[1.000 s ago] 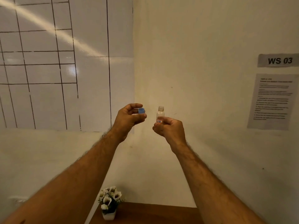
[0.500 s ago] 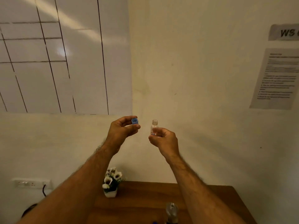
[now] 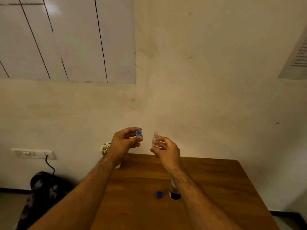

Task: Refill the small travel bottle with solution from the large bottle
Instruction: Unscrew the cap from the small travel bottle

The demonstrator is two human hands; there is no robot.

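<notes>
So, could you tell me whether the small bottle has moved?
Yes: the small bottle has come down, now about level with the flower pot.

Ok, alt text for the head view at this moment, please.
A person holds a small uncapped bottle in the right hand and its blue cap in the left hand, above a wooden table bearing a larger bottle and another blue cap.

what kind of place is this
Probably a plain indoor workstation set up for recording tasks: a bare wooden table pushed into a wall corner, a printed instruction sheet taped to the wall, and a ruled whiteboard on the left.
</notes>
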